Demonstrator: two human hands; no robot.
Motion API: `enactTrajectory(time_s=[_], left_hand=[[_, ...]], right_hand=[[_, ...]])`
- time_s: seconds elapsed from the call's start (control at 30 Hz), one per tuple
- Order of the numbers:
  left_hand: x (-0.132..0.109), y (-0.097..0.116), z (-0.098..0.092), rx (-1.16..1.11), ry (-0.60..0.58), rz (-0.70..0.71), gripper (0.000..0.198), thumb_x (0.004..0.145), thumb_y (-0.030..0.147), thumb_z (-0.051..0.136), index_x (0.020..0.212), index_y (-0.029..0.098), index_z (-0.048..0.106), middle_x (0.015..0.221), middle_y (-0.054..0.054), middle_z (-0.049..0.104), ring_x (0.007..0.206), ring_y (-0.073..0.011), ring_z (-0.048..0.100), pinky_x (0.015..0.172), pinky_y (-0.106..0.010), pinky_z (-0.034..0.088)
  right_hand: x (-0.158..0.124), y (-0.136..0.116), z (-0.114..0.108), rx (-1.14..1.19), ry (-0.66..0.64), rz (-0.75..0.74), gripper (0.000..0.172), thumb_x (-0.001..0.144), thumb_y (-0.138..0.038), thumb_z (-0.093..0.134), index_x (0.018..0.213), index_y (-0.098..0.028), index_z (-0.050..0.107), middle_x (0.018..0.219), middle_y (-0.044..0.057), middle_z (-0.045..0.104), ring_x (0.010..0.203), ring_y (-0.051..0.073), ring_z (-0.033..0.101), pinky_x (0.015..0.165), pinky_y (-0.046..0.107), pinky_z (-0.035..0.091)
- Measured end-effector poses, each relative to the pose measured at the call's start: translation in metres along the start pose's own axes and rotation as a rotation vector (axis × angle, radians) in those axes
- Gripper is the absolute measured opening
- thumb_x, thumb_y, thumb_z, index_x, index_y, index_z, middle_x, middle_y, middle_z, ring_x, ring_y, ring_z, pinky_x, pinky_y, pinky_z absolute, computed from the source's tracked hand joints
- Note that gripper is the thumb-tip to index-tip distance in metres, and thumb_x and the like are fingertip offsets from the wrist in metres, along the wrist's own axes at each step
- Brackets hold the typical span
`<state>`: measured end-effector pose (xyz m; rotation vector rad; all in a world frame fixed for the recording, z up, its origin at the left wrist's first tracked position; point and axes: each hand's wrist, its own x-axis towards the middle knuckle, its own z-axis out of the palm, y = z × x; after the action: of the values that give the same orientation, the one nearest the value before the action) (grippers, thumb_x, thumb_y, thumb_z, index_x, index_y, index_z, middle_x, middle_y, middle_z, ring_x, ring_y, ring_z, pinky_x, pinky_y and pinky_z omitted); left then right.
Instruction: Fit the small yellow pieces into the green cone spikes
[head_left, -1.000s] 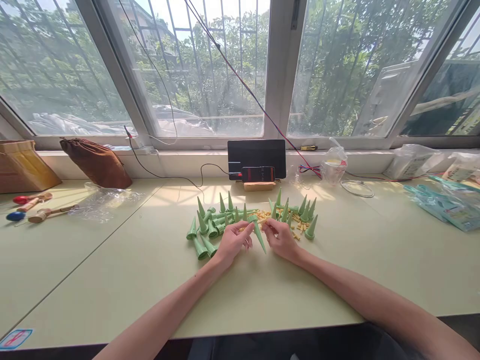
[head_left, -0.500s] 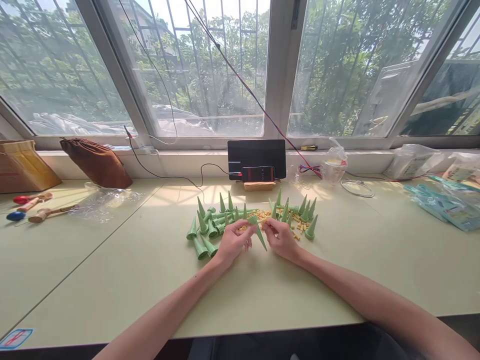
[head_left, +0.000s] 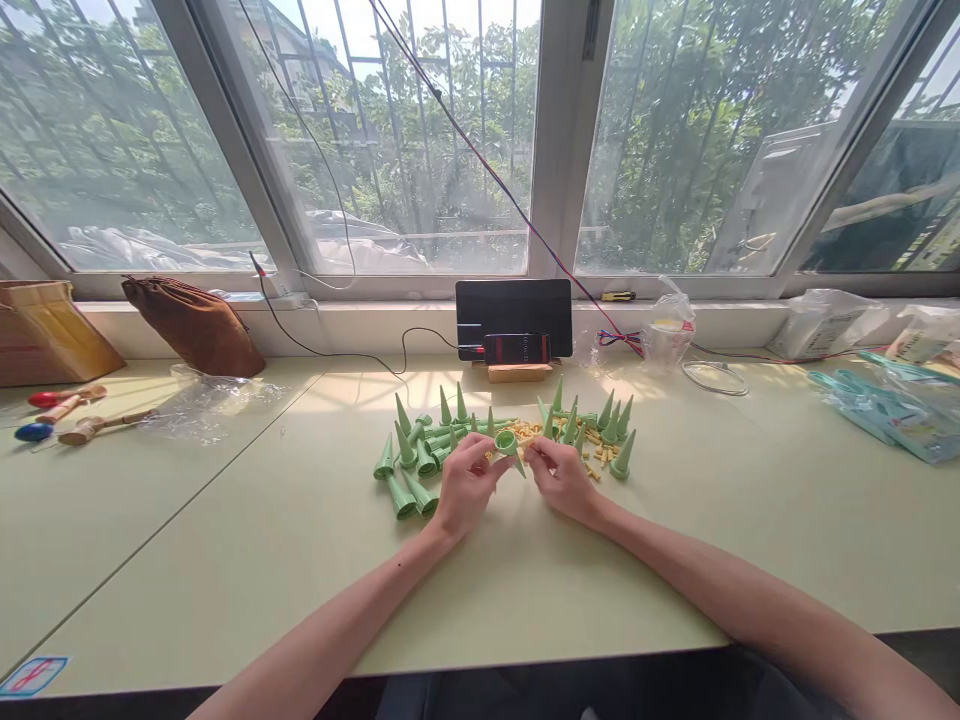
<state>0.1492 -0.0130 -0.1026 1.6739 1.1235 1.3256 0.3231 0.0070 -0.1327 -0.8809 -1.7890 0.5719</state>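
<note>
My left hand [head_left: 466,482] is closed on a green plastic cone spike [head_left: 506,443]. Its round, hollow end faces me and its tip points down to the right. Just to the right, my right hand [head_left: 561,478] is pinched closed by the cone; its fingertips hide whatever small thing they may hold. Behind both hands lie small yellow pegs [head_left: 592,470] in a loose pile. Several other green cones [head_left: 622,455] stand point up around the pile. More green spikes [head_left: 401,497] lie on their sides left of my left hand.
A phone [head_left: 517,349] leans on a wooden stand before a black tablet [head_left: 514,305]. A brown drawstring bag [head_left: 196,325] and wooden toys [head_left: 86,428] are at the left. Plastic packets [head_left: 877,405] lie at the right, and a bagged cup [head_left: 670,335] stands by the sill.
My left hand has turned the green cone, so its hollow end now faces me instead of its side. My right hand has hardly moved.
</note>
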Motion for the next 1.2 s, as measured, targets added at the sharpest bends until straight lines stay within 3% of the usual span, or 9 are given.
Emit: enactTrajectory(time_s=[0.17,0.33,0.53,0.77,0.9,1.2], left_hand=[[0.0002,-0.0001,0.0015,0.016,0.013,0.008,0.017,0.074,0.037,0.074,0.079,0.02,0.07,0.086,-0.002,0.059,0.047,-0.0072,0.046,0.045,-0.024,0.039],[0.0015,-0.0036,0.0035,-0.055,-0.082,-0.143,0.022,0.073,0.038,0.073,0.077,0.019,0.066,0.061,0.002,0.058,0.04,-0.0087,0.047,0.04,-0.022,0.036],[0.0048,-0.0042,0.0045,-0.294,-0.204,-0.321,0.027,0.07,0.037,0.075,0.081,0.016,0.061,0.074,-0.001,0.062,0.041,-0.0084,0.051,0.037,-0.022,0.041],[0.0088,-0.0067,0.0014,-0.545,-0.28,-0.579,0.032,0.08,0.04,0.055,0.061,0.015,0.055,0.057,-0.002,0.056,0.041,-0.0091,0.048,0.035,-0.02,0.035],[0.0088,-0.0079,-0.0002,-0.657,-0.329,-0.671,0.039,0.085,0.043,0.048,0.061,0.014,0.057,0.062,-0.005,0.059,0.044,-0.0085,0.048,0.039,-0.02,0.036],[0.0082,-0.0015,-0.0012,-0.87,-0.35,-0.742,0.026,0.083,0.029,0.055,0.069,0.01,0.067,0.069,-0.008,0.063,0.05,-0.0083,0.05,0.045,-0.019,0.04]], right_hand=[[-0.0003,0.0001,0.0003,0.004,0.001,0.005,0.026,0.095,-0.033,0.044,0.073,-0.019,0.049,0.058,-0.004,0.04,0.05,0.01,0.034,0.049,0.024,0.03],[-0.0015,-0.0031,0.0008,-0.014,0.005,-0.002,0.029,0.096,-0.035,0.043,0.071,-0.02,0.044,0.059,-0.004,0.04,0.051,0.01,0.036,0.049,0.023,0.032],[-0.002,-0.0052,0.0007,0.03,-0.02,0.041,0.029,0.096,-0.036,0.042,0.071,-0.021,0.041,0.054,-0.005,0.038,0.047,0.01,0.037,0.046,0.023,0.032],[-0.0028,-0.006,0.0019,0.042,-0.016,0.036,0.031,0.097,-0.037,0.042,0.07,-0.021,0.042,0.052,-0.005,0.041,0.047,0.01,0.039,0.047,0.023,0.033],[-0.0025,-0.0074,0.0016,0.035,-0.032,0.03,0.031,0.097,-0.036,0.042,0.07,-0.021,0.042,0.052,-0.005,0.039,0.047,0.01,0.038,0.046,0.023,0.032],[-0.003,-0.0053,0.0011,0.064,-0.043,0.054,0.028,0.097,-0.035,0.042,0.073,-0.021,0.044,0.051,-0.006,0.04,0.045,0.01,0.038,0.047,0.023,0.032]])
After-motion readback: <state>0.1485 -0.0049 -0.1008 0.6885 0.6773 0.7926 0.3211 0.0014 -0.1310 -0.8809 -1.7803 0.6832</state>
